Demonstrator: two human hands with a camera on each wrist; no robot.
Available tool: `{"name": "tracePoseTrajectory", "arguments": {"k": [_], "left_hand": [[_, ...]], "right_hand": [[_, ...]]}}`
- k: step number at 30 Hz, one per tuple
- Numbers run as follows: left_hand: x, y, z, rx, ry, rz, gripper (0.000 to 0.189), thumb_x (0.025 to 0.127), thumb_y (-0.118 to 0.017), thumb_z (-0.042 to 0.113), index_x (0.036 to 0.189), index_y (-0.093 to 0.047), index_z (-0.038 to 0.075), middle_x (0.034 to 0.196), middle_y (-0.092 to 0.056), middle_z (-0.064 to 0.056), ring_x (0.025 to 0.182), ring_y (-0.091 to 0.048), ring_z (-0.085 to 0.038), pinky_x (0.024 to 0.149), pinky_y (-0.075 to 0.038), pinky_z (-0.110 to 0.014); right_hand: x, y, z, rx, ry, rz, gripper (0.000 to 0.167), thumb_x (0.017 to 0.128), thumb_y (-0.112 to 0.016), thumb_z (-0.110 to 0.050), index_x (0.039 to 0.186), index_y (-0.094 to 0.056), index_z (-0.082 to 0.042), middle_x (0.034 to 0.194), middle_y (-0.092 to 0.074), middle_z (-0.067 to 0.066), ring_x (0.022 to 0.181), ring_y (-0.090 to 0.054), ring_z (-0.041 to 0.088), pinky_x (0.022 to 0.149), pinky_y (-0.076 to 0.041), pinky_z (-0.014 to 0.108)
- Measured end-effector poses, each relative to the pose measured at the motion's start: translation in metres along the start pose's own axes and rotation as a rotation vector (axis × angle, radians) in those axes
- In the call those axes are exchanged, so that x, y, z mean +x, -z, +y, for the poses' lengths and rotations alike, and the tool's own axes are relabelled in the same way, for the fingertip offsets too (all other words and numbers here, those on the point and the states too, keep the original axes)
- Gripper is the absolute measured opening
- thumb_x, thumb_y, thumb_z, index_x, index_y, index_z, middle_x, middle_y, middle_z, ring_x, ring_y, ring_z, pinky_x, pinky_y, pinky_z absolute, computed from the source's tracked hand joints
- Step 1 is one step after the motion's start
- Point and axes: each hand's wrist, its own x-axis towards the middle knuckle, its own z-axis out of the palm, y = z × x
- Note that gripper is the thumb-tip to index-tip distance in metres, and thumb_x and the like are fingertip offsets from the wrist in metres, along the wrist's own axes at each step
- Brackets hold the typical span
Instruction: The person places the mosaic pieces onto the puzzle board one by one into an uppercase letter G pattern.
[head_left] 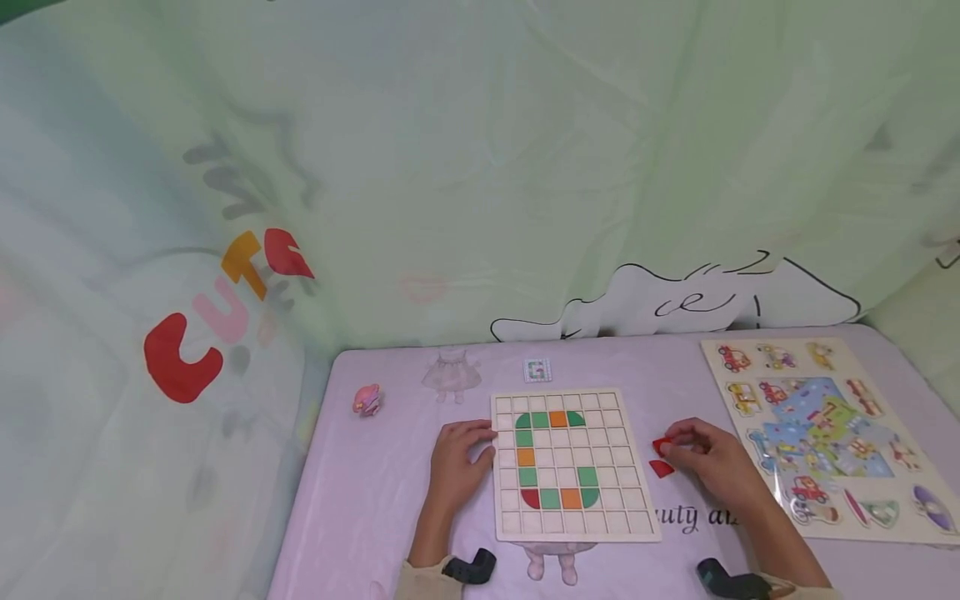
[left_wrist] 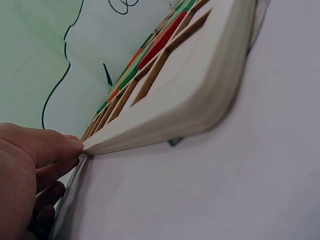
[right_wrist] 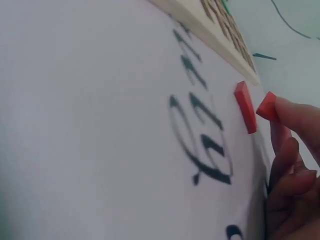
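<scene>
A pale wooden grid board [head_left: 573, 527] lies on the table, with green, orange and red tiles set in some of its squares. At its left edge rests my left hand [head_left: 459, 462], fingertips touching the side; the left wrist view shows the thumb [left_wrist: 74, 146] against the board's rim. To the right of the board, my right hand [head_left: 708, 458] pinches a small red tile [right_wrist: 267, 106] between thumb and fingers. Close beside it, a second red tile [head_left: 661, 469] with one curved side lies on the tablecloth. The right hand's other fingers are curled in.
Behind the board lies a small pattern card [head_left: 537, 370]. A pink figurine [head_left: 367, 400] is at the back left. On the right sits a large picture puzzle board [head_left: 765, 400] with vehicle pieces. Printed fabric walls [head_left: 487, 208] rise behind and to the left of the table.
</scene>
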Motion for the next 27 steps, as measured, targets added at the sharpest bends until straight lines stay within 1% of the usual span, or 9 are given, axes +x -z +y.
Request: {"name": "tracePoseTrajectory", "arguments": {"k": [3, 7, 13, 15, 18, 21, 25, 27], "left_hand": [[0.000, 0.000, 0.000, -0.004, -0.002, 0.002, 0.022, 0.090, -0.074, 0.016, 0.111, -0.079, 0.021, 0.127, -0.071, 0.010, 0.122, -0.057, -0.016, 0.103, -0.048, -0.040], [0.000, 0.000, -0.001, -0.008, -0.009, 0.008, 0.021, 0.089, -0.075, 0.016, 0.109, -0.079, 0.020, 0.126, -0.071, 0.009, 0.121, -0.058, -0.017, 0.103, -0.048, -0.041], [0.000, 0.000, 0.000, -0.004, -0.012, 0.011, 0.021, 0.089, -0.075, 0.016, 0.110, -0.079, 0.020, 0.126, -0.071, 0.008, 0.121, -0.058, -0.017, 0.103, -0.048, -0.041], [0.000, 0.000, 0.000, -0.003, -0.010, 0.011, 0.021, 0.089, -0.075, 0.016, 0.110, -0.079, 0.020, 0.126, -0.071, 0.008, 0.121, -0.057, -0.017, 0.103, -0.047, -0.041], [0.000, 0.001, 0.001, -0.009, -0.009, 0.011, 0.021, 0.089, -0.075, 0.016, 0.110, -0.079, 0.019, 0.126, -0.071, 0.008, 0.121, -0.057, -0.017, 0.103, -0.048, -0.041], [-0.001, 0.001, 0.002, -0.009, -0.004, 0.010, 0.021, 0.090, -0.074, 0.017, 0.110, -0.079, 0.020, 0.126, -0.071, 0.008, 0.121, -0.057, -0.017, 0.103, -0.048, -0.041], [0.000, 0.001, 0.001, -0.001, -0.007, 0.010, 0.021, 0.090, -0.074, 0.017, 0.110, -0.079, 0.020, 0.126, -0.071, 0.008, 0.120, -0.057, -0.017, 0.102, -0.048, -0.041], [0.000, 0.001, 0.001, -0.001, -0.010, 0.009, 0.021, 0.090, -0.074, 0.017, 0.110, -0.079, 0.020, 0.126, -0.071, 0.008, 0.121, -0.058, -0.017, 0.103, -0.048, -0.041]], "right_hand": [[0.001, 0.000, -0.001, 0.064, 0.008, -0.019, 0.040, 0.096, -0.070, -0.041, 0.121, -0.067, -0.010, 0.109, -0.073, 0.006, 0.086, -0.061, 0.012, 0.072, -0.050, 0.019], [0.002, -0.003, -0.006, 0.148, 0.015, -0.061, 0.038, 0.096, -0.070, -0.035, 0.122, -0.066, -0.008, 0.108, -0.074, 0.008, 0.082, -0.064, 0.012, 0.070, -0.056, 0.022], [0.003, -0.011, -0.027, 0.230, 0.033, -0.119, 0.037, 0.097, -0.070, -0.030, 0.123, -0.065, -0.003, 0.106, -0.073, 0.013, 0.081, -0.067, 0.016, 0.068, -0.059, 0.027], [0.004, -0.014, -0.034, 0.241, 0.038, -0.141, 0.037, 0.097, -0.070, -0.029, 0.123, -0.065, -0.003, 0.106, -0.075, 0.013, 0.081, -0.068, 0.017, 0.068, -0.057, 0.027], [0.008, -0.019, -0.042, 0.242, 0.039, -0.179, 0.035, 0.096, -0.070, -0.026, 0.124, -0.066, -0.005, 0.107, -0.075, 0.012, 0.079, -0.066, 0.018, 0.063, -0.052, 0.026], [0.012, -0.027, -0.049, 0.230, 0.054, -0.206, 0.033, 0.094, -0.072, -0.021, 0.123, -0.068, -0.006, 0.109, -0.075, 0.011, 0.082, -0.066, 0.018, 0.066, -0.052, 0.022], [0.016, -0.040, -0.056, 0.189, 0.087, -0.212, 0.031, 0.091, -0.076, -0.020, 0.118, -0.070, -0.007, 0.103, -0.073, 0.008, 0.087, -0.067, 0.018, 0.075, -0.056, 0.020], [0.018, -0.047, -0.060, 0.174, 0.093, -0.214, 0.027, 0.090, -0.077, -0.021, 0.113, -0.071, -0.008, 0.099, -0.073, 0.006, 0.086, -0.066, 0.018, 0.074, -0.056, 0.021]]}}
